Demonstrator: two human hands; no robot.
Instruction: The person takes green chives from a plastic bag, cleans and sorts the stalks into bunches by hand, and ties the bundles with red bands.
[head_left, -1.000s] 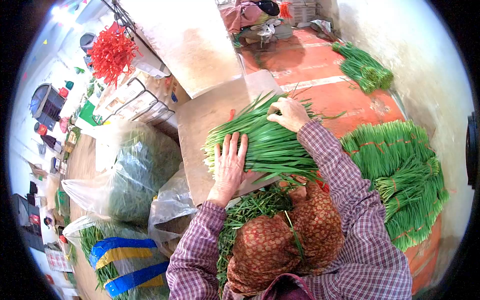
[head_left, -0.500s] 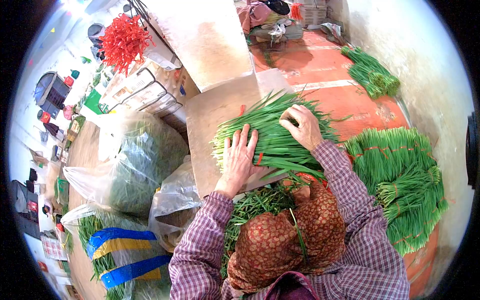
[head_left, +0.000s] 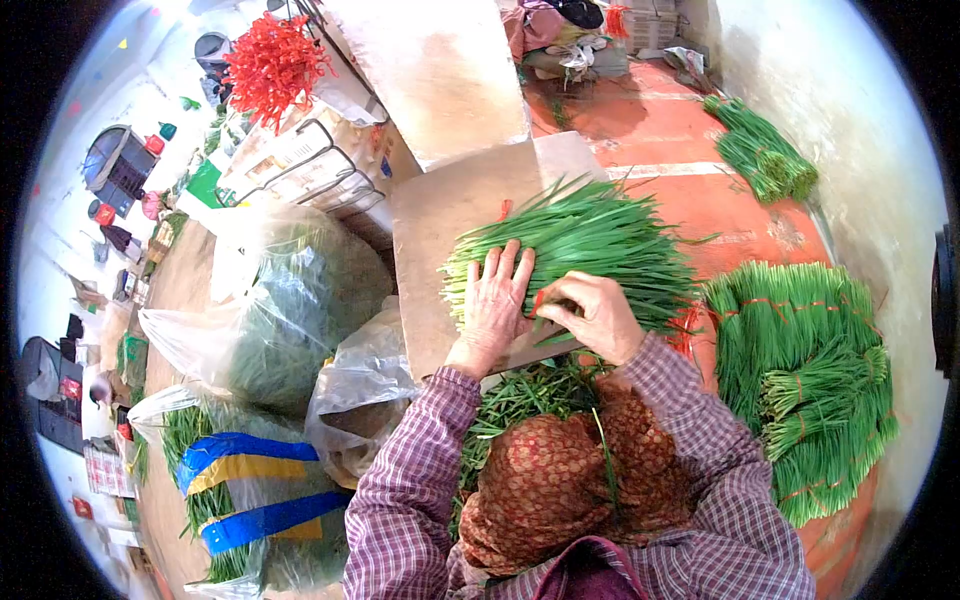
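Note:
A thick bundle of long green leafy stalks (head_left: 590, 240) lies across a brown board (head_left: 425, 240). My left hand (head_left: 492, 310) rests flat on its pale left end, fingers spread over the stalks. Just to the right, my right hand (head_left: 595, 310) pinches a red tie (head_left: 537, 302) at the bundle's near edge, between thumb and index finger. Another bit of red tie (head_left: 506, 208) shows at the bundle's far edge. Below the board, loose green stalks (head_left: 530, 400) lie beside the patterned brown cloth (head_left: 540, 480) over my lap.
Tied green bundles (head_left: 800, 380) are stacked on the orange surface (head_left: 660, 130) at right, with another bundle (head_left: 765, 150) farther back. Plastic bags of greens (head_left: 300, 320) stand at left. Red ties (head_left: 275, 70) hang at upper left above a wire rack (head_left: 320, 165).
My right hand has moved from above the leaves down to the near edge, beside my left hand, and now pinches the red tie. The whole view has shifted slightly.

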